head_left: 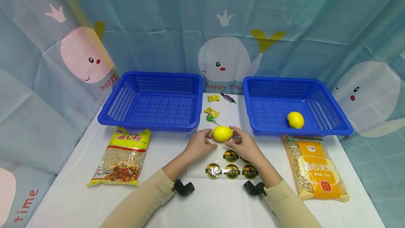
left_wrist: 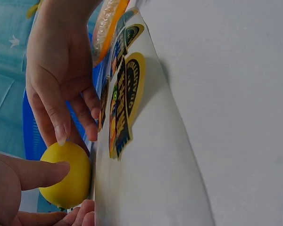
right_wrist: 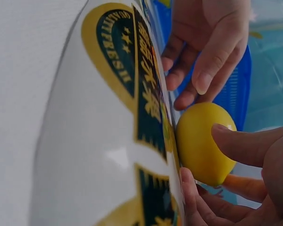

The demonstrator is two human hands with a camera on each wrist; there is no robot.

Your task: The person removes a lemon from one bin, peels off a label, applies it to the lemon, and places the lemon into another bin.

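Observation:
A yellow lemon [head_left: 222, 134] lies at the far edge of a sheet of round fruit stickers [head_left: 221, 161], between the two hands. My left hand [head_left: 200, 144] is at its left side, with relaxed fingers close against it. On the other side my right hand [head_left: 245, 145] has its fingers loosely spread, the index finger beside the lemon's end. Both thumbs point inward in front of the lemon [right_wrist: 205, 141]; the right wrist view shows a gap between the left thumb and the fruit. Neither hand clearly pinches it, and exact finger contact is partly hidden.
Blue baskets stand at the back left [head_left: 152, 128] and back right [head_left: 300, 131]; a second lemon [head_left: 295, 120] is in the right one. Between them lie yellow candies [head_left: 213, 98], a purple candy [head_left: 228, 98] and a green lollipop [head_left: 210, 117]. Pasta bags flank left [head_left: 121, 157] and right [head_left: 316, 168].

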